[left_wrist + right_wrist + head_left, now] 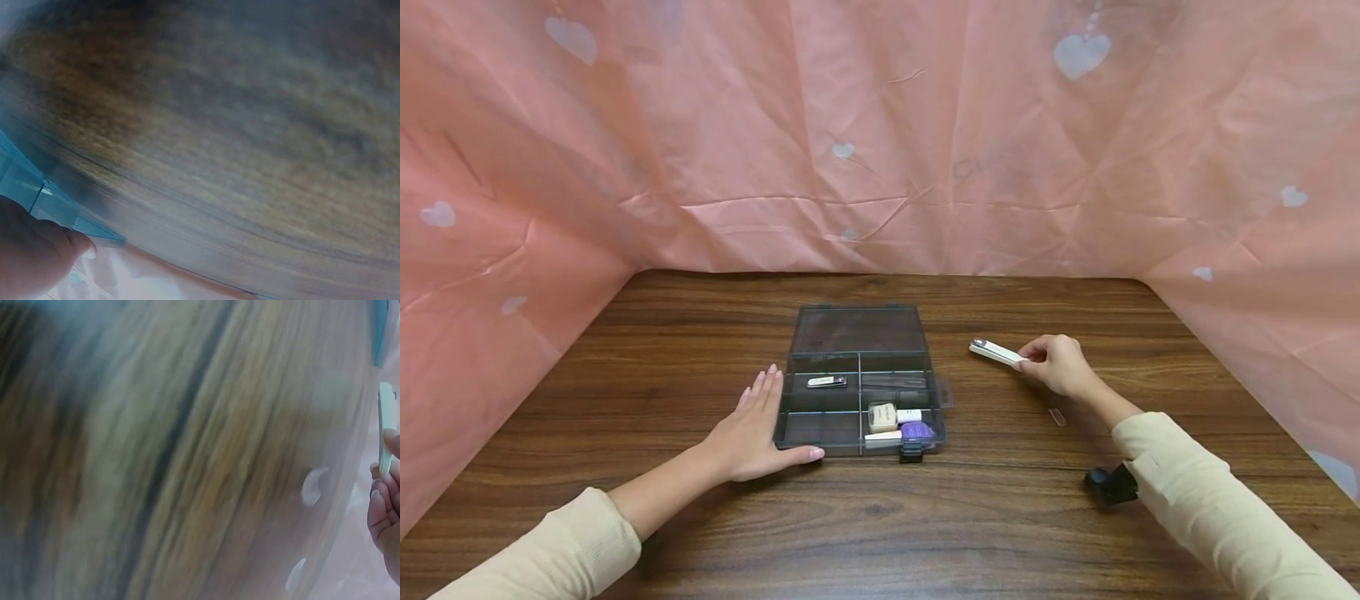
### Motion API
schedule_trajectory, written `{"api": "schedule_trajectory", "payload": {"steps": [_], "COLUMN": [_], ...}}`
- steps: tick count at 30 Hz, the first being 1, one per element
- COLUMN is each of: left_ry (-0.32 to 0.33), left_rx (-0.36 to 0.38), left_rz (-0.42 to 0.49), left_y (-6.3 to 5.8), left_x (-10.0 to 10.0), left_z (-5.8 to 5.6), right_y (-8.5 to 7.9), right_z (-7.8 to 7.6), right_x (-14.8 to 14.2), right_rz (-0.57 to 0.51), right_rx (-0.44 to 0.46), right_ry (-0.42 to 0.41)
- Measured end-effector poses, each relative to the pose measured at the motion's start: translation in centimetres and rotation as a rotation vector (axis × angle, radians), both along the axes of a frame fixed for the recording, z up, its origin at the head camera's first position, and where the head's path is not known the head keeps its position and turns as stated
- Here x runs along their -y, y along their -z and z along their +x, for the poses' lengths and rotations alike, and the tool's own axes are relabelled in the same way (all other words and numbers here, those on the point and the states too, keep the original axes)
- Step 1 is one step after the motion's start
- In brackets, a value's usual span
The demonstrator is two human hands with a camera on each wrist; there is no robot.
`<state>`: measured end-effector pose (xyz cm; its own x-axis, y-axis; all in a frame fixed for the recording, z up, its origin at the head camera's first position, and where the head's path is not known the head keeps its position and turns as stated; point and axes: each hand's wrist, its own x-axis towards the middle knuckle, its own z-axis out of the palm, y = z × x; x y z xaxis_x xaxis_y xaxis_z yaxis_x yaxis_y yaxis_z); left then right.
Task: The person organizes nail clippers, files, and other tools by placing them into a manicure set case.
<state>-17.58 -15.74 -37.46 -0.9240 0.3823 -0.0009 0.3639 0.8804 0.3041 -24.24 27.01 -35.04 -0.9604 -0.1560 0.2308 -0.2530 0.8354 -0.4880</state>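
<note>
My right hand (1057, 365) pinches the end of a large white nail clipper (995, 351) above the table, right of an organizer box (822, 427); the right wrist view shows the same clipper (385, 409) between thumb and fingers. My left hand (747, 442) rests against the box's left side, fingers straight, thumb along its front edge. The box is dark, see-through and divided, its lid tipped back. A small nail clipper (827, 382) lies in a left compartment. At the front right sit a beige polish bottle (883, 417), a purple bottle (917, 432) and white items.
A small translucent curved piece (1057, 417) lies on the wooden table (880, 533) below my right hand. Pink fabric with hearts (880, 150) hangs around the table's back and sides. A black wrist device (1111, 483) hangs under the right sleeve.
</note>
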Motion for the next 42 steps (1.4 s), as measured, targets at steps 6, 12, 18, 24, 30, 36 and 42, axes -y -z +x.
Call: {"api": "schedule_trajectory", "payload": {"steps": [6, 12, 18, 24, 30, 36, 42], "left_ry": [0.003, 0.005, 0.01, 0.01, 0.009, 0.005, 0.008], "left_rx": [0.01, 0.009, 0.009, 0.021, 0.021, 0.013, 0.014], "left_rz": [-0.003, -0.005, -0.003, -0.003, 0.002, -0.002, 0.001], "left_y": [0.0, 0.0, 0.1, 0.0, 0.0, 0.1, 0.0], "left_x": [-0.1, -0.1, -0.1, -0.2, -0.2, 0.0, 0.0], "left_z": [0.0, 0.0, -0.1, -0.1, 0.0, 0.0, 0.0], "right_y": [-0.6, -1.3, -1.3, -0.9, -1.1, -1.3, -2.0], "right_z": [0.3, 0.7, 1.0, 1.1, 1.4, 1.5, 1.4], "right_x": [0.8, 1.9, 3.0, 4.1, 5.8, 8.0, 10.7], "right_rz": [-0.025, -0.082, -0.117, -0.131, -0.17, -0.203, -0.224], "right_rx": [-0.012, -0.016, -0.018, -0.058, -0.063, -0.066, -0.05], "right_ry": [-0.031, -0.063, -0.074, -0.123, -0.174, -0.251, -0.312]}}
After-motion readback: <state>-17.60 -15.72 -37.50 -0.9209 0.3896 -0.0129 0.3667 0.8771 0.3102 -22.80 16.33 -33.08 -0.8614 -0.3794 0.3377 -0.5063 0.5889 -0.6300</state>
